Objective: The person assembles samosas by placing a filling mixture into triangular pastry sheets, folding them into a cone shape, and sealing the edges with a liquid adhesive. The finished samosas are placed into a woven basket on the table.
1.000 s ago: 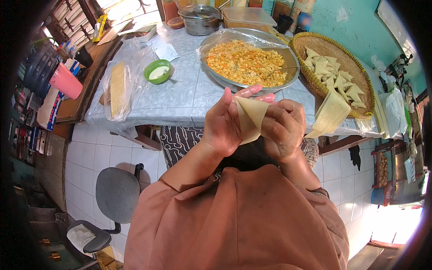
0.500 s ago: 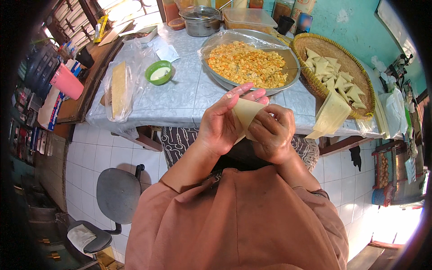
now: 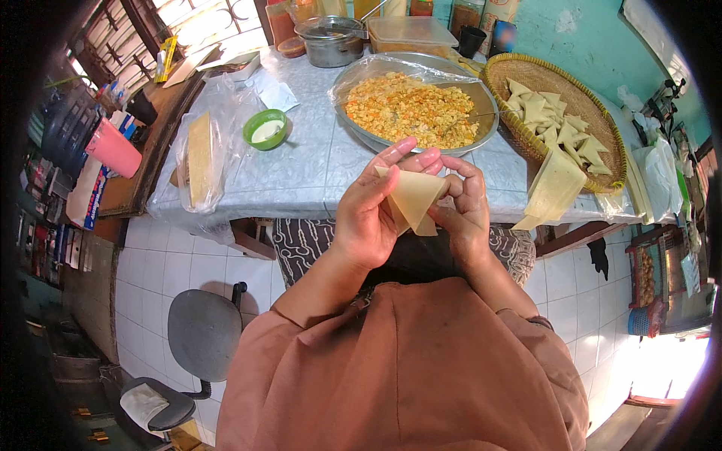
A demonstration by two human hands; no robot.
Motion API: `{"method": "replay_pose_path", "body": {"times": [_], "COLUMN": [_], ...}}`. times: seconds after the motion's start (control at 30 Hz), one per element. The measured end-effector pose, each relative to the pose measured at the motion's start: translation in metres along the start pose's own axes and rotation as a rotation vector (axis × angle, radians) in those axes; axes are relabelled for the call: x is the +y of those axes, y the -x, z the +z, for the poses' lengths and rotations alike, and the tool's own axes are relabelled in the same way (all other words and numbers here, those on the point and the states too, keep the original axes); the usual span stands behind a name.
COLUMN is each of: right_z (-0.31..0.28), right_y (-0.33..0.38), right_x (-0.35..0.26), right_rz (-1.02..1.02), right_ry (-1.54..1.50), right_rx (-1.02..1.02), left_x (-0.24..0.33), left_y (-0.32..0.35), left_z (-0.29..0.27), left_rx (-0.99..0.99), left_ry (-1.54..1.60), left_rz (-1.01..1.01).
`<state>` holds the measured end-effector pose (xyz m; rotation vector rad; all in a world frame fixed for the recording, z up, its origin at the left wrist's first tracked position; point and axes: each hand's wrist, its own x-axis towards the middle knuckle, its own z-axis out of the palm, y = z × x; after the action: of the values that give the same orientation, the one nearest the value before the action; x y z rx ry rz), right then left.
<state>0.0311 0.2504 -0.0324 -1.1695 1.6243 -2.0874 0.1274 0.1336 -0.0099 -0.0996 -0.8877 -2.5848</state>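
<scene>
A pale pastry wrapper (image 3: pixel 414 197), folded into a cone-like triangle, is in front of my chest. My left hand (image 3: pixel 366 214) holds it against the palm, thumb on its upper edge and fingers behind. At its right side, my right hand (image 3: pixel 468 214) pinches the edge between thumb and fingers. Just beyond my hands stands a metal bowl (image 3: pixel 490 124) of crumbly yellow-orange filling (image 3: pixel 410 105), partly covered with clear plastic. To the right, a woven tray (image 3: pixel 621 161) holds several folded triangular pastries (image 3: pixel 553 113). Flat wrapper sheets (image 3: pixel 555 188) hang over its near edge.
A green bowl (image 3: pixel 263 140) of white paste and a plastic bag (image 3: pixel 218 169) with a stack of wrappers (image 3: pixel 199 154) lie at left on the table (image 3: pixel 301 180). Behind are a lidded pot (image 3: pixel 329 49) and a plastic box (image 3: pixel 414 34). A grey chair (image 3: pixel 203 334) stands lower left.
My right hand has shifted slightly rightward, its curled fingers opening into a pinch at the wrapper's edge. More of the folded wrapper shows now. My left hand keeps its hold.
</scene>
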Motion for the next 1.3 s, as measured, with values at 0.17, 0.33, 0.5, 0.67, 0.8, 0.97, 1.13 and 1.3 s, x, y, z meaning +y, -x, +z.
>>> {"method": "replay_pose_path", "body": {"times": [0.17,0.33,0.5,0.67,0.8,0.97,1.13,1.3], "right_z": [-0.016,-0.044,-0.041,-0.033,-0.040,-0.087,-0.105,-0.096], "right_y": [-0.015,-0.025,-0.033,-0.048,-0.069,-0.132,-0.162,-0.173], "right_x": [-0.022,-0.054,-0.070,-0.068,-0.055,-0.031,0.008,0.004], "right_rz": [0.212,0.076,-0.203,-0.212,-0.309,-0.299,-0.165,-0.093], "right_ry": [-0.133,0.485,1.035,1.149,1.028,1.334,1.659,1.742], "right_rx": [-0.031,-0.381,-0.672,-0.790,-0.687,-0.502,-0.598,-0.747], "left_x": [0.003,0.007,-0.020,-0.041,-0.037,-0.014,0.040,0.078], "left_y": [0.002,0.000,-0.008,-0.016,-0.016,-0.021,-0.043,-0.112], "left_z": [0.001,-0.023,-0.027,-0.035,-0.027,-0.021,-0.004,-0.007], "left_rx": [-0.021,-0.256,-0.419,-0.459,-0.323,-0.264,-0.167,-0.253], "left_ry": [-0.085,-0.226,-0.261,-0.239,-0.157,-0.106,-0.152,-0.366], "left_rz": [-0.113,-0.466,-0.570,-0.609,-0.624,-0.555,-0.250,0.116]}}
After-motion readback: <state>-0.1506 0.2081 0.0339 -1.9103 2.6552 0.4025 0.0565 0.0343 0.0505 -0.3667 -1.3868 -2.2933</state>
